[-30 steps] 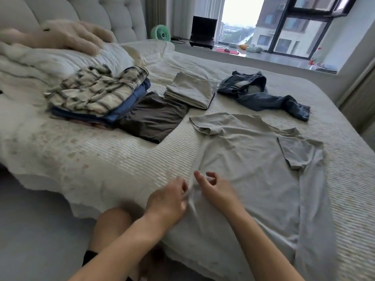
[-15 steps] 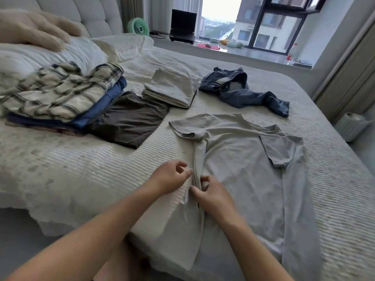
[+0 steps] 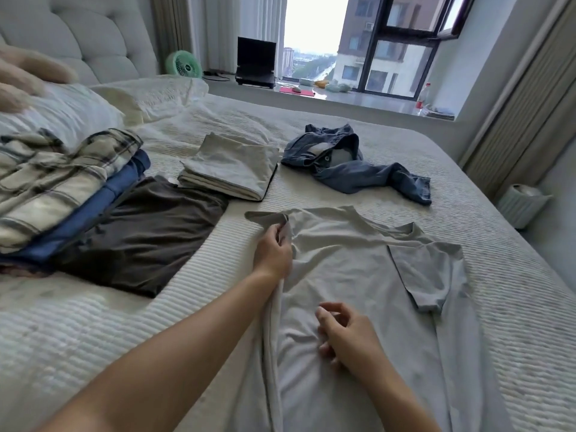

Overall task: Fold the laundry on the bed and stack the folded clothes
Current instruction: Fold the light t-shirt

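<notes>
A grey T-shirt (image 3: 352, 269) lies flat on the bed (image 3: 93, 325), its right sleeve folded inward. My left hand (image 3: 274, 251) pinches the shirt's left sleeve near the shoulder. My right hand (image 3: 346, 335) rests on the shirt's middle with fingers loosely curled, holding nothing. At the left sits a stack of folded clothes (image 3: 62, 185) with a plaid shirt on top, over a blue garment. Beside it lie a dark brown folded garment (image 3: 146, 235) and a folded beige garment (image 3: 230, 169). Crumpled blue jeans (image 3: 355, 166) lie further back.
Pillows (image 3: 62, 110) and a padded headboard (image 3: 103, 35) are at the left. A green fan (image 3: 183, 64), a laptop (image 3: 256, 62) and small items sit on the window ledge. A white bin (image 3: 523, 204) stands on the floor at the right.
My left hand has slid up the shirt's left edge from the side seam to the sleeve. My right hand has let go of the fabric and drawn back toward me.
</notes>
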